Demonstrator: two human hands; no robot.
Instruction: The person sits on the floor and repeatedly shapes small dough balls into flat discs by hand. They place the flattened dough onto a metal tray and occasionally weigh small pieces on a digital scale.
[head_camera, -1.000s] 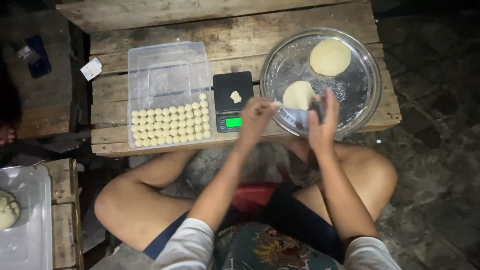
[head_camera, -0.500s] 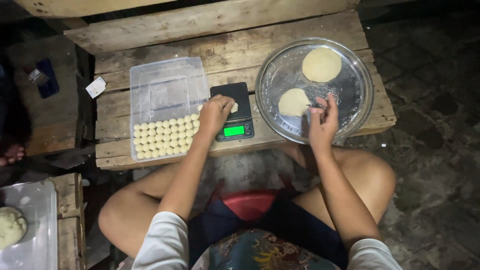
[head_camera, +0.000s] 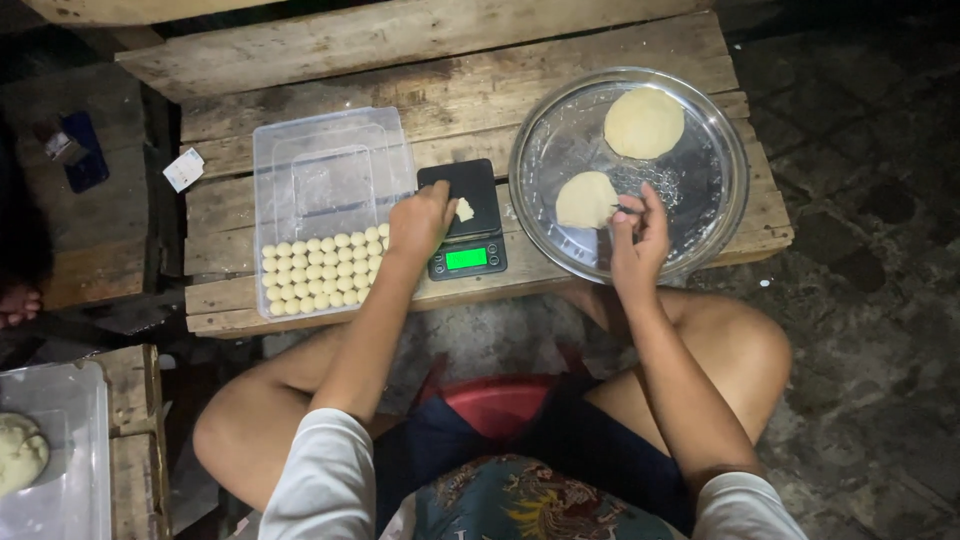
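Wooden pallet table (head_camera: 300, 60) under everything. Left hand (head_camera: 418, 222) over black scale (head_camera: 468, 220), fingers curled loosely beside small dough bit (head_camera: 464, 209) on its platform, likely for weighing. Right hand (head_camera: 636, 232) at steel tray (head_camera: 720, 130), fingertips pinched on thin tool at nearer of 2 dough discs (head_camera: 585, 199). Rolled balls (head_camera: 320, 268) in clear box (head_camera: 330, 150).

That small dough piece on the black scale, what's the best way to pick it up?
Pinch the dough piece by its two opposite sides with fingertips, coming straight down from above. It is a small, low lump lying alone on the flat platform of the scale, so only its top and sides are free. The left hand is already beside it on the left.
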